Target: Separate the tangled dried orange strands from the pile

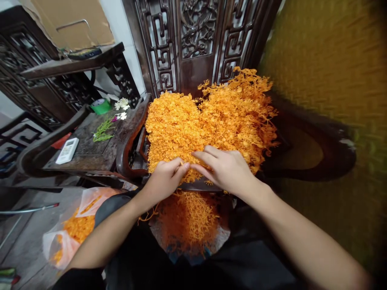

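In front of me, a large heap of orange artificial flower sprigs [178, 125] fills a dark wooden chair seat. My left hand [166, 177] is closed in a pinch at the near edge of the heap. A bit of orange shows between its thumb and forefinger, apparently a small flower piece, mostly hidden by the fingers. My right hand [226, 169] reaches in from the other side, fingers stretched and apart, its thumb close to the left fingertips. Looser orange branching stems [196, 217] lie below, between my legs.
Left of the chair, a dark side table [90, 137] carries a white remote control [68, 150], green tape [101, 106], green stems [103, 131] and white flowers [121, 104]. A plastic bag [93, 201] with orange pieces lies on the floor. A carved chair back [198, 66] rises behind the heap.
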The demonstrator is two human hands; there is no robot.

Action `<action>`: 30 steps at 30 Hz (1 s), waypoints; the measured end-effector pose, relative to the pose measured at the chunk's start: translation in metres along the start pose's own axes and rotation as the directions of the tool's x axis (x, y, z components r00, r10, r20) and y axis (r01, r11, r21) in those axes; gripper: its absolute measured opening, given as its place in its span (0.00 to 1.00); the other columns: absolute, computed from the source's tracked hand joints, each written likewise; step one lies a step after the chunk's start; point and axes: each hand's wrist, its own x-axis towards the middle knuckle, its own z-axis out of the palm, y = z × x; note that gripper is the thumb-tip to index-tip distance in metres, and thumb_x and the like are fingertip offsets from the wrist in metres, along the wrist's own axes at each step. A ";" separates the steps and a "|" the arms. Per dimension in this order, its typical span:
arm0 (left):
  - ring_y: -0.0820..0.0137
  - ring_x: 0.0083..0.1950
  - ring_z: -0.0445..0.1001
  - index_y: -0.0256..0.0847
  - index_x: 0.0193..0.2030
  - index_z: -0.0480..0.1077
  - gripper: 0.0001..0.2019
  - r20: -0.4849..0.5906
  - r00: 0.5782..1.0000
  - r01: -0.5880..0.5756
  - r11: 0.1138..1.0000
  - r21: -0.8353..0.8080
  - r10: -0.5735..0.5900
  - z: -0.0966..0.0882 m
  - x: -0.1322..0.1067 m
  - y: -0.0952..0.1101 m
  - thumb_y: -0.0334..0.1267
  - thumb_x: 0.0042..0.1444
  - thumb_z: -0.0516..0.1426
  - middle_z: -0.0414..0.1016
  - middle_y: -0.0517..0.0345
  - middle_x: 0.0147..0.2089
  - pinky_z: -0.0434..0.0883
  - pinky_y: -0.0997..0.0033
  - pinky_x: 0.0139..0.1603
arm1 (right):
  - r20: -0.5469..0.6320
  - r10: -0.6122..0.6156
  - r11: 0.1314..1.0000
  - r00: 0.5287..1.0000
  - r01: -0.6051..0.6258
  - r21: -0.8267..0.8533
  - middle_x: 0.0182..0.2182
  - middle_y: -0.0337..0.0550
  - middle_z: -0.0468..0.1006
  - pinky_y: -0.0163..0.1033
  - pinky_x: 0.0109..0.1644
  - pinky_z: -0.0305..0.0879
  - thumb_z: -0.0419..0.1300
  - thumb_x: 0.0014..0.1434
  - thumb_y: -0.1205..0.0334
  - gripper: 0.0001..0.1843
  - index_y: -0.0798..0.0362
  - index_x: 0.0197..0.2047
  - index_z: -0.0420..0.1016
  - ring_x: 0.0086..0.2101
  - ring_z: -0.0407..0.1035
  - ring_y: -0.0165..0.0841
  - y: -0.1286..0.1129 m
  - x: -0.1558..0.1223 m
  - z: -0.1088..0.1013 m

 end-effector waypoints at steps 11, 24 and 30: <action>0.76 0.23 0.53 0.39 0.30 0.73 0.21 -0.048 0.974 0.189 0.911 -0.367 -0.221 -0.036 -0.013 -0.020 0.53 0.67 0.55 0.57 0.66 0.22 0.50 0.71 0.26 | -0.052 0.876 0.176 0.480 -0.218 0.960 0.20 0.35 0.67 0.37 0.18 0.38 0.71 0.52 0.51 0.16 0.47 0.27 0.68 0.16 0.52 0.24 0.066 0.032 0.005; 0.74 0.27 0.60 0.39 0.35 0.76 0.18 -0.153 0.950 0.173 0.867 -0.467 -0.272 -0.049 -0.027 -0.049 0.51 0.67 0.54 0.66 0.62 0.26 0.56 0.72 0.28 | 0.359 0.367 0.272 0.858 -0.468 0.841 0.26 0.36 0.73 0.33 0.21 0.51 0.74 0.54 0.48 0.23 0.50 0.50 0.83 0.20 0.63 0.25 -0.031 0.047 0.041; 0.74 0.29 0.61 0.38 0.28 0.73 0.19 -0.177 0.944 0.165 0.865 -0.474 -0.277 -0.053 -0.036 -0.052 0.49 0.64 0.57 0.67 0.62 0.26 0.56 0.71 0.32 | -0.048 0.825 0.210 0.563 -0.226 0.951 0.16 0.31 0.61 0.36 0.19 0.47 0.72 0.55 0.48 0.22 0.48 0.24 0.67 0.15 0.56 0.25 0.019 0.067 0.042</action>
